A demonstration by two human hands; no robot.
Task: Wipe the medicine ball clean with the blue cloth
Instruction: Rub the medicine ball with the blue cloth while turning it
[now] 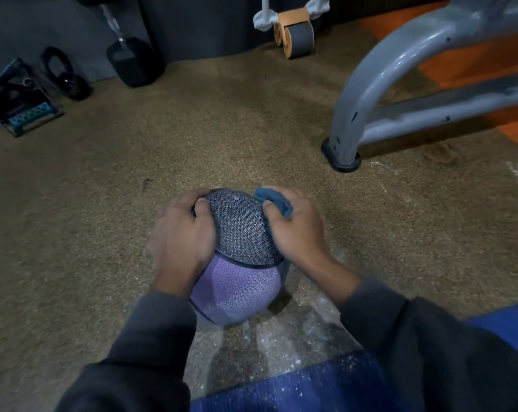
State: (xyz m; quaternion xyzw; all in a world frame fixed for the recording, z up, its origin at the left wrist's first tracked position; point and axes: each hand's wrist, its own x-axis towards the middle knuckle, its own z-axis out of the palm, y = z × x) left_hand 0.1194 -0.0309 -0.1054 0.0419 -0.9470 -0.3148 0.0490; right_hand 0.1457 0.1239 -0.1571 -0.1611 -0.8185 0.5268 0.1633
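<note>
A person crouched over a speckled brown gym floor steadies a medicine ball between both hands. The ball, textured grey on its upper panel and pale purple below, rests on the floor just in front of a blue mat dusted with white specks.

The left hand is spread over the ball's left side, its fingers curled round the top edge of the grey panel and the thumb pressed on the textured surface. The right hand bunches a blue cloth, fingers clamped on the fabric and holding it against the ball's upper right side. Both forearms wear dark grey sleeves.

White powdery streaks mark the floor between the ball and the mat.

Farther off, a grey metal equipment frame stands at right, its rubber-capped foot planted on the floor, well apart from the ball. An ab roller with white handles sits near the back wall. At left rear lie a black dumbbell, a dark kettlebell and a small pedal-like device with a blue ribbed strip.
</note>
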